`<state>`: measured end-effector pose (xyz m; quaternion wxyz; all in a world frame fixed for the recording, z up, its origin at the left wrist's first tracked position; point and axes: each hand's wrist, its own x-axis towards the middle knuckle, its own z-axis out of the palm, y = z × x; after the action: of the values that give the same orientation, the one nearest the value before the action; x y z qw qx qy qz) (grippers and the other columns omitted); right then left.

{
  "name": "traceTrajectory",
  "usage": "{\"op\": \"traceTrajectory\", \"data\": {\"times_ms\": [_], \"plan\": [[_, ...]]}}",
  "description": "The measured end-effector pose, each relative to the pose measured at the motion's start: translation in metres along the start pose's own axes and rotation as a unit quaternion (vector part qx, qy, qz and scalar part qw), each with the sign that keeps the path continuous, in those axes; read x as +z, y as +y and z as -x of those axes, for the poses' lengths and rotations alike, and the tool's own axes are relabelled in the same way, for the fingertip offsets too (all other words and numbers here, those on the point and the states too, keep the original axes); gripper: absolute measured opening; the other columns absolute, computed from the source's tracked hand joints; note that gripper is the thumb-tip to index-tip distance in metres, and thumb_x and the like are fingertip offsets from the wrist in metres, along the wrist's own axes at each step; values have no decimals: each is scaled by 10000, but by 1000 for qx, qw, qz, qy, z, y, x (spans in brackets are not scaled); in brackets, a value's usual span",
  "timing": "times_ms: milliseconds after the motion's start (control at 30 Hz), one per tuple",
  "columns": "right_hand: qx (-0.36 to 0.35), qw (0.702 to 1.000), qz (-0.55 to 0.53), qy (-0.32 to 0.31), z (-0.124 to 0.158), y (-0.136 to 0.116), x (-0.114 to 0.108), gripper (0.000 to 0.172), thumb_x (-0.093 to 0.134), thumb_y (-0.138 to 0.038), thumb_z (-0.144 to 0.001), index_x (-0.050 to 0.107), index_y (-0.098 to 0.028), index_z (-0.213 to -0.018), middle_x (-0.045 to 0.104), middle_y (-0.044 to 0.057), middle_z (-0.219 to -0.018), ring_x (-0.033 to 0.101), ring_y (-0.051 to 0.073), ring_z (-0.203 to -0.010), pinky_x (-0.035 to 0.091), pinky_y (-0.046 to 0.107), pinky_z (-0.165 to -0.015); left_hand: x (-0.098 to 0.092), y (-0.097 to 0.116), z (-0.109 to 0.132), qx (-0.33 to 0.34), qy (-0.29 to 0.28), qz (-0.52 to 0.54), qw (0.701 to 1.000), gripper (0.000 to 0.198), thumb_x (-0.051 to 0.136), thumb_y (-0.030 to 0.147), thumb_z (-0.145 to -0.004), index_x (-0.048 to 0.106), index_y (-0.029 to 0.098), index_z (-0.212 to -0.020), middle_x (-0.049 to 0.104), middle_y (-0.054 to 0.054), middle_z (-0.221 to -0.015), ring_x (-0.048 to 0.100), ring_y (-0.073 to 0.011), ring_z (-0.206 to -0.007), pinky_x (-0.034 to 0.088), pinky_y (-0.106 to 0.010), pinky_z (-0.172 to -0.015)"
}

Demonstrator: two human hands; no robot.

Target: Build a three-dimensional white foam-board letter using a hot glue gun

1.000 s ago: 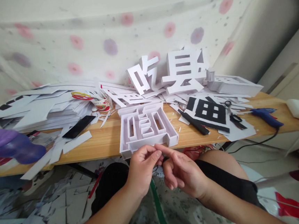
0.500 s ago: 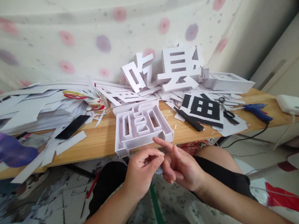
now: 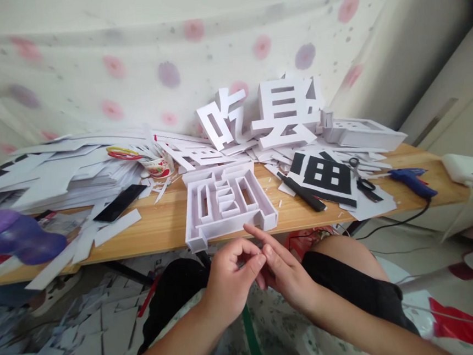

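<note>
In front of my body, over my lap, both hands meet at the fingertips. My left hand (image 3: 234, 274) is closed in a pinch; whatever lies between its thumb and finger, if anything, is too small to make out. My right hand (image 3: 288, 275) has its index finger stretched out toward the table, its thumb touching the left thumb tip and the other fingers partly hidden. Just beyond, a white foam-board character (image 3: 220, 226) lies open side up at the table's front edge, thin walls standing along its strokes. Neither hand touches it.
The wooden table (image 3: 158, 228) carries a phone (image 3: 120, 203), stacked white boards (image 3: 54, 177), a paper cup (image 3: 159, 166), scissors (image 3: 363, 180), a blue glue gun (image 3: 413, 181) and a black-patterned sheet (image 3: 323, 178). Finished white characters (image 3: 284, 112) stand behind. Offcuts (image 3: 93, 333) litter the floor.
My right thumb has come in against the left thumb, and the right fingers have drawn together, the index still extended. The view has shifted slightly; the things on the table have stayed put.
</note>
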<state>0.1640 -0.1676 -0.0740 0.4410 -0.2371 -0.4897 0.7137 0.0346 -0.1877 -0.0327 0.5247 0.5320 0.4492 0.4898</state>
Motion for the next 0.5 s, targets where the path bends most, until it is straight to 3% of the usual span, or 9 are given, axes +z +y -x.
{"op": "traceTrajectory", "data": {"times_ms": [133,267,400,500], "plan": [[-27,998,51,-11,3,3,-1,512,459,-491,-970,427,-267,-1429,507,-43,-648,450,90,-538,354,218,-510,-7,-2,3,-11,-28,-21,999,216,584,346,-834,510,191,-704,565,18,-581,587,-145,-521,456,-264,-533],[-79,989,121,1,5,-7,-5,453,493,-466,-959,503,-242,-1352,514,-52,-603,452,90,-528,363,217,-520,-27,-3,10,2,-32,-148,988,180,569,290,-803,539,186,-659,564,-1,-652,541,-144,-639,432,-263,-630],[-88,979,161,88,1,-20,-21,288,620,-455,-879,685,-183,-953,494,-58,-520,422,71,-453,329,194,-455,-74,-15,28,-59,41,-205,976,173,579,299,-742,534,193,-612,490,25,-603,460,-135,-597,392,-250,-587],[-85,970,151,172,-4,-25,-38,281,694,-443,-816,670,-165,-782,498,-53,-484,404,65,-423,307,182,-413,-128,-41,47,-99,168,-212,958,243,604,386,-745,554,196,-602,501,23,-592,482,-148,-609,414,-265,-612]]}}
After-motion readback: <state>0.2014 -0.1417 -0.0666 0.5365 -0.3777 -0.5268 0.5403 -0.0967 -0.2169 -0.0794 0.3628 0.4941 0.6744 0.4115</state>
